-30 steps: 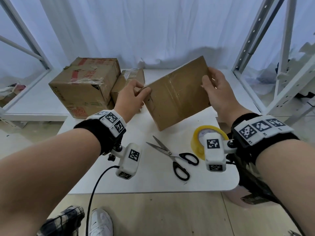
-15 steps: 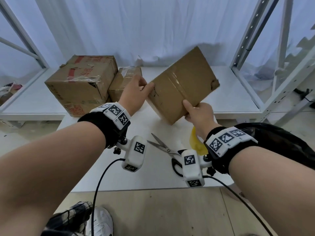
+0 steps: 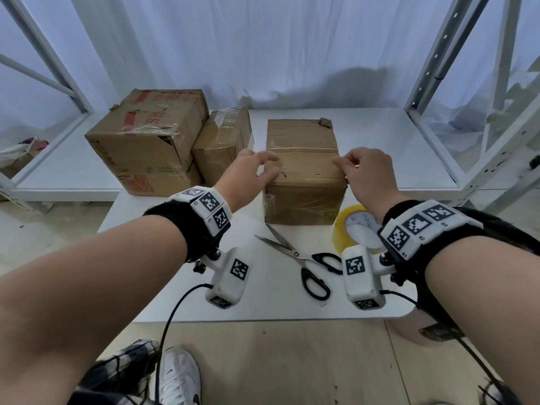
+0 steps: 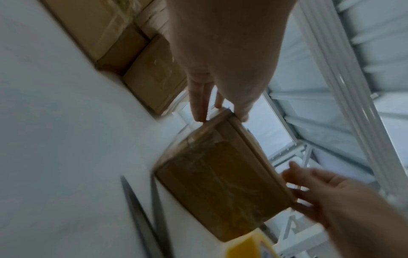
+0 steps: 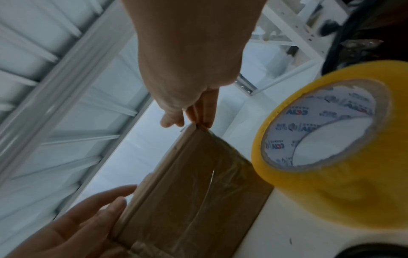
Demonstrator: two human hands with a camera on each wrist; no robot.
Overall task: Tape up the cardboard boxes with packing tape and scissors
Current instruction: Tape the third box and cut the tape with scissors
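Boxes, three: two stacked boxes (image 3: 152, 141) at the worktop (image 3: 152, 293) far-left corner; one small box (image 3: 302, 171) mid-worktop, your left hand (image 3: 248, 173) and right hand (image 3: 369, 176) touching it, fingers loosely bent. Scissors (image 3: 298, 258), one pair; tape roll (image 3: 355, 229), one, near the right edge.

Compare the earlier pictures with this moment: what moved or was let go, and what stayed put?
The small box, earlier held tilted in the air, now sits flat on the white table. The left hand and right hand have eased to its top edges, fingers only touching. The scissors, tape roll and the two boxes behind stayed put.
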